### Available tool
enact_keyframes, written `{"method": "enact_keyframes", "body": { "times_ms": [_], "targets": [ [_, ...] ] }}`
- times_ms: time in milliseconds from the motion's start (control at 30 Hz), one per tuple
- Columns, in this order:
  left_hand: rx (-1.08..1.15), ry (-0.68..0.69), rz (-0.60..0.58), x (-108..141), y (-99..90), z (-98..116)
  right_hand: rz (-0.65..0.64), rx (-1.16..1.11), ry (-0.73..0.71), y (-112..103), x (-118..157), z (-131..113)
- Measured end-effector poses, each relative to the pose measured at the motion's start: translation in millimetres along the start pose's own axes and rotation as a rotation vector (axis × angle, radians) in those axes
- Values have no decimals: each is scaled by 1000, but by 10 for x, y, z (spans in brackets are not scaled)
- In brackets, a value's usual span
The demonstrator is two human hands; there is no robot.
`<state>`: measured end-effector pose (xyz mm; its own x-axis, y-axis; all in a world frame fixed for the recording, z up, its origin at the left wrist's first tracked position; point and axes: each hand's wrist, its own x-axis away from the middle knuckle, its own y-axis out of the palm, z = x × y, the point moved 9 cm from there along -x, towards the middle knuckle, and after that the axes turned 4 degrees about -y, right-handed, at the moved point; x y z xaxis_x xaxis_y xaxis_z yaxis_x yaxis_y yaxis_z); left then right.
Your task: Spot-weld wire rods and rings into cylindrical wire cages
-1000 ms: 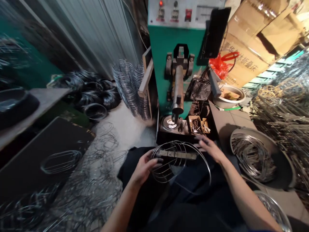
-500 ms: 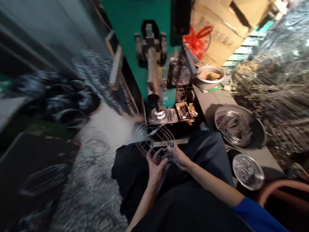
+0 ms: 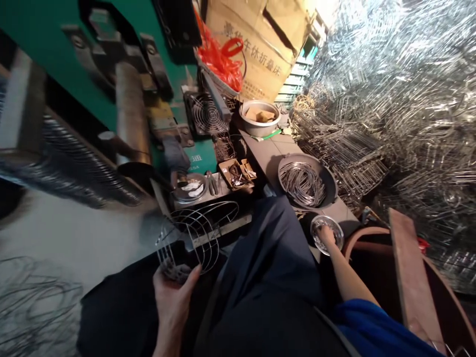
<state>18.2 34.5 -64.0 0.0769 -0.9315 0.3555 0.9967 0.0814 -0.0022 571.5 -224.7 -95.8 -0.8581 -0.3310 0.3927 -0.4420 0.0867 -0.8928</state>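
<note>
My left hand [image 3: 174, 285] is closed round the lower end of a curved wire frame [image 3: 201, 230], held above my lap just below the machine. My right hand [image 3: 326, 235] reaches down into a round metal bowl [image 3: 339, 239] of small shiny parts at the right. Its fingertips are hidden among the parts, so what they hold cannot be made out. Behind that bowl stands a grey basin [image 3: 330, 184] with a coil of wire rings [image 3: 302, 183] in it.
A green machine [image 3: 203, 153] with a thick metal arm [image 3: 130, 106] rises ahead. A pot [image 3: 260, 128], a cardboard box [image 3: 253, 49] and wire piles [image 3: 349, 148] lie beyond. A reddish tub [image 3: 372, 231] with a wooden board [image 3: 414, 267] across it is at lower right.
My right hand has left the wire frame and moved right into the bowl of small parts. My left hand still holds the frame. The view has turned to the right.
</note>
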Motion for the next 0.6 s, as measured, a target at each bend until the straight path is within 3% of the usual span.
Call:
{"method": "enact_keyframes", "body": {
  "times_ms": [100,233,467,600],
  "targets": [
    [-173,72,15,11,23,119,-86,95,64,370,-70,421],
    [-392,133,72,42,17,291,-141,175,62,598,-186,632],
    [-572,136,103,105,-64,534,-212,213,12,601,-246,579],
    [-640,101,128,152,-227,610,-153,-9,-92,476,-37,409]
  ]
}}
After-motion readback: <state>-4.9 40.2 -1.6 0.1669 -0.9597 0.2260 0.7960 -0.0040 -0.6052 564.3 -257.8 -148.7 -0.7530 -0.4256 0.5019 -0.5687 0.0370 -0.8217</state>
